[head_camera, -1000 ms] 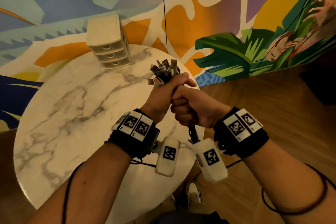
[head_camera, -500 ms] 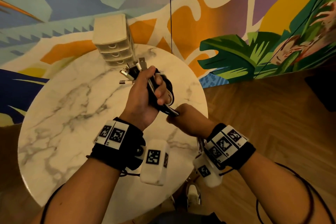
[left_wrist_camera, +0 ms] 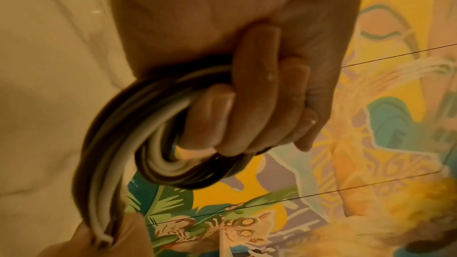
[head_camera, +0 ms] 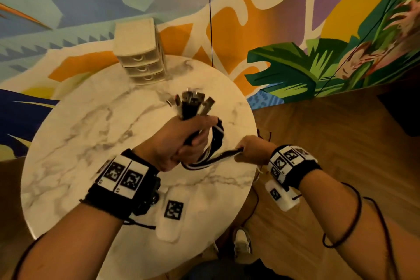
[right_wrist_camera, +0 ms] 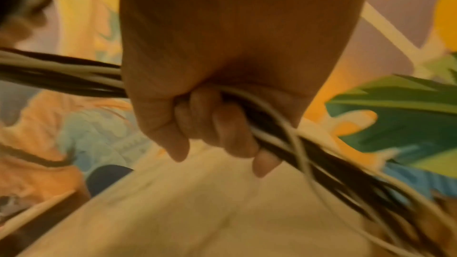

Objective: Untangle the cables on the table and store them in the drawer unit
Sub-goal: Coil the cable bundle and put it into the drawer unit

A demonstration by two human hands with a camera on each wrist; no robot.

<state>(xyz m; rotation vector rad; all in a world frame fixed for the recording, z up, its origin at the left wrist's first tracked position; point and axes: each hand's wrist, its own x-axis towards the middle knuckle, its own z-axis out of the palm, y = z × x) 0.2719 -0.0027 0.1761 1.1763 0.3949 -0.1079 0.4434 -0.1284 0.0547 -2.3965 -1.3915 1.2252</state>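
Cables (head_camera: 200,141) all off the table (head_camera: 75,143), held as one black-and-white bundle above its right half, nearer the person than the drawer unit (head_camera: 142,57), which stands at the table's far edge w/ all three drawers closed. Left hand (head_camera: 181,141) fisted round the bundle just below the connectors (head_camera: 193,102), which fan upward out of the fist toward the drawer unit; prob. held this way so plug ends stay together and sorted. Left wrist view: fingers (left_wrist_camera: 249,105) curled tight, cables looping round them, so the hand seems to serve as a spool. Right hand (head_camera: 252,151) is to the right of the left hand, over the table's right edge, fingers (right_wrist_camera: 217,130) closed round the trailing lengths; strands run fairly taut between the two hands, loose tails continue past the right fist. Judgement: right hand feeds/tensions the slack so each turn lies neat. Bundle appears untangled, coiling under way; a drawer not yet opened, storage step pending. Right wrist view blurred, strand count unclear.
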